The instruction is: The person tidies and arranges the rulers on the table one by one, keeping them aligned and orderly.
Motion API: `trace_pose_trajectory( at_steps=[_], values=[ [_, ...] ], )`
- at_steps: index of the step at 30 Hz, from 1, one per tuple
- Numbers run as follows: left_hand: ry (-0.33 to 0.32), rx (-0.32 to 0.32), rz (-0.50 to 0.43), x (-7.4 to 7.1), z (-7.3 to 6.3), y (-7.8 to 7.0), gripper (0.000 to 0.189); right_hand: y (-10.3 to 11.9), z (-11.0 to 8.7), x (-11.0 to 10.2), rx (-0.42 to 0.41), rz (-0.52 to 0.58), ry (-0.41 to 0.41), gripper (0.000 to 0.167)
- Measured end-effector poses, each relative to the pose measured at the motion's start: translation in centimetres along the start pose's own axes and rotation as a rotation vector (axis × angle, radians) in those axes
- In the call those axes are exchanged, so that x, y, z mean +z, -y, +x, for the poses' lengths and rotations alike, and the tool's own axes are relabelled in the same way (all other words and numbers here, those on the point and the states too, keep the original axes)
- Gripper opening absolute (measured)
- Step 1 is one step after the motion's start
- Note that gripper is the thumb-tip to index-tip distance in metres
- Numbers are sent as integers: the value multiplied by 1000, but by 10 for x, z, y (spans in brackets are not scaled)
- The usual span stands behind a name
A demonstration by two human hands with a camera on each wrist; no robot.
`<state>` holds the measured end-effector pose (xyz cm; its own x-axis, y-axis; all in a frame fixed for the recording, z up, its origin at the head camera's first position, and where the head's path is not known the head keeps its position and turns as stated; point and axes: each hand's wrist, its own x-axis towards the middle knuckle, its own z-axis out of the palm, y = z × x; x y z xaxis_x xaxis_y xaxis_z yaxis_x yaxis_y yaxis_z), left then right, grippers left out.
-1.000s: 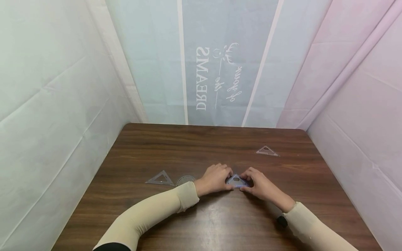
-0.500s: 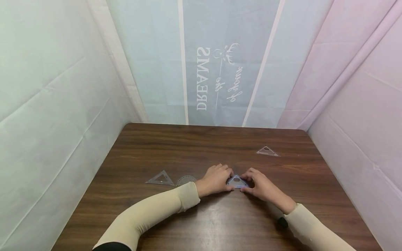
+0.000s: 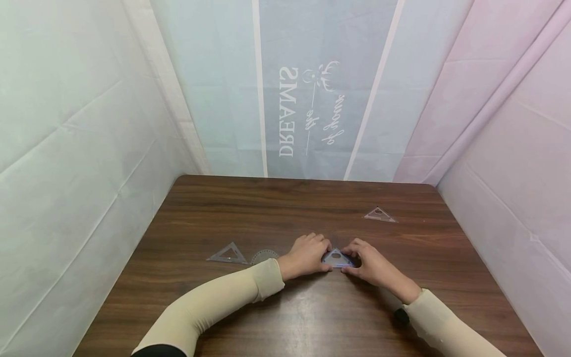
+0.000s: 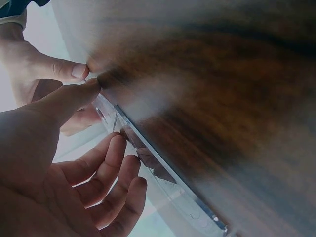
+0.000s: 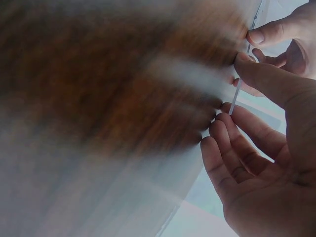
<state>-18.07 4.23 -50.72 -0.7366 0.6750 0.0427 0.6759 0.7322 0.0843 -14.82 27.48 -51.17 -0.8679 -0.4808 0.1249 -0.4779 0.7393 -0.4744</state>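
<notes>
A clear set square [image 3: 337,263] with bluish edges lies between both hands near the middle of the table in the head view. At its left end my left hand [image 3: 306,254] pinches it, thumb on the near side and fingers behind. My right hand [image 3: 370,263] pinches the right end in the same way. The wrist views show the thumbs [image 4: 74,96] close together along the near edge. From the right side, the plastic appears as a thin pale strip [image 5: 235,96] between thumb and fingers. The hands cover both end corners.
Left of the hands lie another clear set square [image 3: 224,260] and a protractor [image 3: 263,256], partly hidden by the left sleeve [image 3: 267,280]. A smaller-looking clear set square [image 3: 381,218] rests at the back right of the brown wooden table [image 3: 285,208]. Fabric curtains [image 3: 227,89] surround the table.
</notes>
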Motion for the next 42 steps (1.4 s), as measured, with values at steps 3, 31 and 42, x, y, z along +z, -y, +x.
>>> trace_pose_trajectory(
  at_steps=[3, 31, 42],
  values=[
    [6, -1, 3, 0, 0, 0, 50, 0, 0, 1, 3, -1, 1, 37],
    [-2, 7, 13, -2, -1, 0, 50, -1, 0, -1, 6, -1, 11, 37],
    [4, 6, 8, -2, -2, 0, 49, -2, 0, 0, 4, -7, 10, 35]
  ],
)
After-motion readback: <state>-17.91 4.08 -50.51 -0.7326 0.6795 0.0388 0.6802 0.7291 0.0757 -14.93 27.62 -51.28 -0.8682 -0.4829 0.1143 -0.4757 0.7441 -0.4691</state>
